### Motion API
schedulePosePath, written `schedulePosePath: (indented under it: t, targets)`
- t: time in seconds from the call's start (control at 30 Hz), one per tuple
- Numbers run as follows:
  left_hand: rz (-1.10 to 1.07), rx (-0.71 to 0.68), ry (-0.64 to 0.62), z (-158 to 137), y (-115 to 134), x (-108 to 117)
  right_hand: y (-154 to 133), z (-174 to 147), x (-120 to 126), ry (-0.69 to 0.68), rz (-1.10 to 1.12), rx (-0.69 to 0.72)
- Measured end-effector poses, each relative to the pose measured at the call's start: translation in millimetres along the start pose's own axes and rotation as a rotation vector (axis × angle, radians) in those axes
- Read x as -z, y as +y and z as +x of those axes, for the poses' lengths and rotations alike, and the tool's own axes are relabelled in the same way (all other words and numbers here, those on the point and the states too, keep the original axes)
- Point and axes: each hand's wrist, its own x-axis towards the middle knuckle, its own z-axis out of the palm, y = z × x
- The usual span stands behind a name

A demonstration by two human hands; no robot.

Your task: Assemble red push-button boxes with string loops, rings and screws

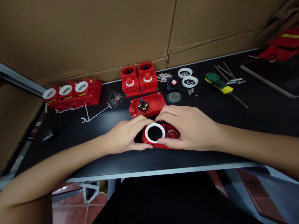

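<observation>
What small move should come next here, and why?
Probably press the white ring gently against the red cover: the left hand and right hand hold the cover, the right thumb lies at the ring's rim, and full seating cannot be judged.

Front cover (168, 128): red. Its ring (155, 124): white. Dome (173, 134): darker red. Open box (155, 104): red. Block inside (143, 109): black, brass-yellow contacts (146, 105). Far-left boxes (94, 90): red, yellow labels (68, 98). Screwdriver handle (217, 81): dark green, yellow. Tabletop (112, 161): black, pale grey edge (163, 171). Cardboard (105, 37): plain brown. Floor tiles (70, 214): reddish, paler grout lines (70, 205).
</observation>
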Motion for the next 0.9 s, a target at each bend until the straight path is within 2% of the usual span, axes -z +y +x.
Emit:
schedulePosePath:
  t: [0.27, 0.6, 0.9]
  targets:
    - [-0.042, 0.031, -0.015, -0.5, -0.8, 0.2, -8.0, 0.0, -3.4, 0.06, -0.045, 0.04]
    - [-0.025, 0.08, -0.036, -0.9, -4.7, 0.8, -1.8, -2.6, 4.4, 0.017, -0.016, 0.027]
    - [0.011, 0.002, 0.037, 1.1, -2.2, 1.4, -11.2, 4.0, -9.5, 0.165, 0.077, 0.05]
